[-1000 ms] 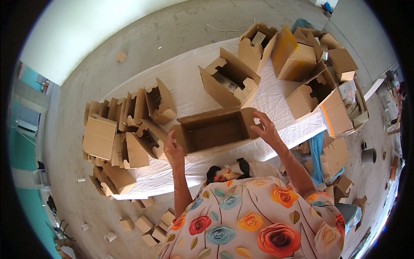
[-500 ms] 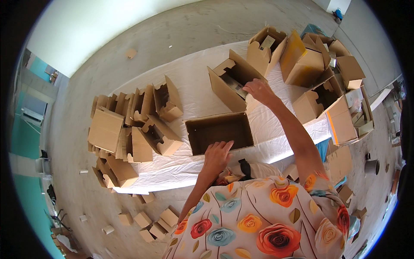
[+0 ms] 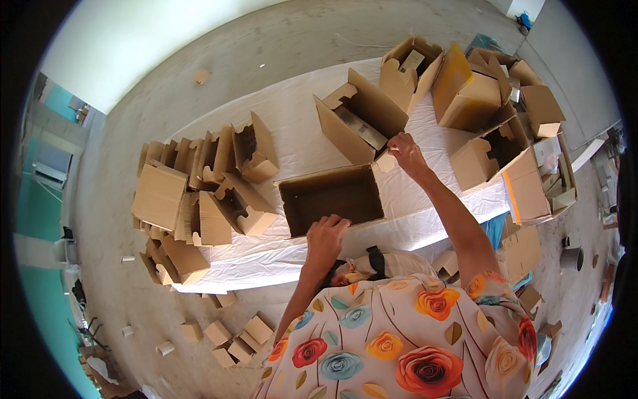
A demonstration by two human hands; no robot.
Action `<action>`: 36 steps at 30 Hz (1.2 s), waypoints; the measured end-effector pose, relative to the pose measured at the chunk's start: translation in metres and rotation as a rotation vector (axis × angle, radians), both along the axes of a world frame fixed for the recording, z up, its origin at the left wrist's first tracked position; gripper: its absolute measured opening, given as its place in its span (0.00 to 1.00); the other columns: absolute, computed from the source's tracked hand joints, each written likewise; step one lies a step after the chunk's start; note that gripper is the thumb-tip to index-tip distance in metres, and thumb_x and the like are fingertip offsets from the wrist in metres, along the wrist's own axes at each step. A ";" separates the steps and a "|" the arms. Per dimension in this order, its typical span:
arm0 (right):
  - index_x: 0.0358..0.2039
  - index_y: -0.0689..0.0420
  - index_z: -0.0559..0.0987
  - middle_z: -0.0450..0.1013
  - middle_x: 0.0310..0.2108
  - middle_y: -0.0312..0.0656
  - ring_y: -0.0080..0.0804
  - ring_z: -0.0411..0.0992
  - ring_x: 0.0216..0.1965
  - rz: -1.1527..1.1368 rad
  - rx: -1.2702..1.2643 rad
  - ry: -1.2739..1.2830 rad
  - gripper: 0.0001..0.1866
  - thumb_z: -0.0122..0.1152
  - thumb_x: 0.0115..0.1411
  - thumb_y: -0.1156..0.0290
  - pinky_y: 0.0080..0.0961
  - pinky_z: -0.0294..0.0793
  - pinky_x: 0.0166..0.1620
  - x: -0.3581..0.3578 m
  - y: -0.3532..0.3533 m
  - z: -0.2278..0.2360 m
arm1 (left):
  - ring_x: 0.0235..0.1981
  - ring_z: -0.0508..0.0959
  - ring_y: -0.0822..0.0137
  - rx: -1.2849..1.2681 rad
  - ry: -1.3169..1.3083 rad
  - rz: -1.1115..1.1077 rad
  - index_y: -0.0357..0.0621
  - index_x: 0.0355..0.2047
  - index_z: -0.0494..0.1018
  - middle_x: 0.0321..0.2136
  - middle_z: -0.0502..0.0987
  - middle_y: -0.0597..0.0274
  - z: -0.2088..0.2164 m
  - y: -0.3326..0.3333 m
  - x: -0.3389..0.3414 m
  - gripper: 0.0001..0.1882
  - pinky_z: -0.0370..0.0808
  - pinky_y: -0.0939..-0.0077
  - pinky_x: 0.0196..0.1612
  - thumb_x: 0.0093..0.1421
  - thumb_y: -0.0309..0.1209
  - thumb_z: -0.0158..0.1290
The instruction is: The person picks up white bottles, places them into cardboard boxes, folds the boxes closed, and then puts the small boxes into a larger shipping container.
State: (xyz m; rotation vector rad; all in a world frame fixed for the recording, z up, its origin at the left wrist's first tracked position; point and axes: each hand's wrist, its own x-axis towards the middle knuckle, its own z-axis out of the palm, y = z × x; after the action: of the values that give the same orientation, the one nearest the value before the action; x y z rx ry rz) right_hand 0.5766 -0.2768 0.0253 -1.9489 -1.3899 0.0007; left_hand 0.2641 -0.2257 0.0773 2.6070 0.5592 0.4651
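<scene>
Head view: open box (image 3: 332, 194) directly beyond L hand (image 3: 325, 239), mouth up, dark inside, no contents visible.
L grip: fingers over box's nr rim, thumb hidden; can't tell if it's a firm hold or just resting.
R grip: R hand (image 3: 407, 151) narrow, fingers bunched on nr end of filled box (image 3: 345, 137), at/above its small end flap (image 3: 385, 161).
Filled box: just left of & beyond R grip, tilted to view, top open; pale item (image 3: 362, 126) lies inside, short of R fingertips.
Gap: open box's far R corner sits just nearer than R grip, approx. touching filled box; can't be sure.
Step (judged): L steadies open box, R takes hold of filled box by its end.
Next move needs (judged): secure R pinch on card, not loose flap; light L pressure so open box doesn't skid if bumped.
Cloth: white cloth (image 3: 292, 136) under both boxes, creased, bare left of R grip.
Left row: cluster of open boxes (image 3: 214, 216), well left of L grip.
Right side: notched box (image 3: 473, 163) right of R grip; orange-striped carton (image 3: 525, 186) further out.
Floor: small boxes (image 3: 258, 328), lower left of L grip.
</scene>
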 end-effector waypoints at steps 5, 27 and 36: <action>0.29 0.60 0.73 0.67 0.34 0.45 0.45 0.67 0.39 0.189 0.084 -0.174 0.11 0.61 0.43 0.79 0.37 0.69 0.42 0.008 0.020 -0.011 | 0.30 0.73 0.62 0.005 -0.020 0.040 0.49 0.30 0.75 0.26 0.73 0.65 0.000 -0.002 -0.002 0.07 0.68 0.67 0.33 0.51 0.27 0.49; 0.48 0.61 0.67 0.67 0.49 0.54 0.50 0.67 0.50 -0.270 -0.692 0.179 0.27 0.56 0.50 0.61 0.43 0.69 0.49 0.043 0.093 -0.066 | 0.46 0.69 0.57 0.163 -0.046 0.193 0.46 0.35 0.74 0.34 0.74 0.60 -0.005 -0.007 -0.015 0.11 0.59 0.56 0.53 0.50 0.24 0.52; 0.43 0.58 0.70 0.71 0.38 0.44 0.40 0.71 0.39 -0.396 0.238 -0.241 0.25 0.63 0.46 0.61 0.35 0.72 0.41 -0.014 0.015 0.088 | 0.46 0.69 0.56 0.141 -0.116 0.150 0.46 0.35 0.73 0.34 0.73 0.59 -0.007 -0.001 -0.008 0.11 0.57 0.56 0.55 0.50 0.24 0.50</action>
State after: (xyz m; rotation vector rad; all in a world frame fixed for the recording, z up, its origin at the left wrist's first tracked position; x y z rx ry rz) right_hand 0.5623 -0.2615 0.1133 -2.0328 -1.0676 -0.5754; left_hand 0.2564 -0.2267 0.0699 2.6597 0.7085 0.7231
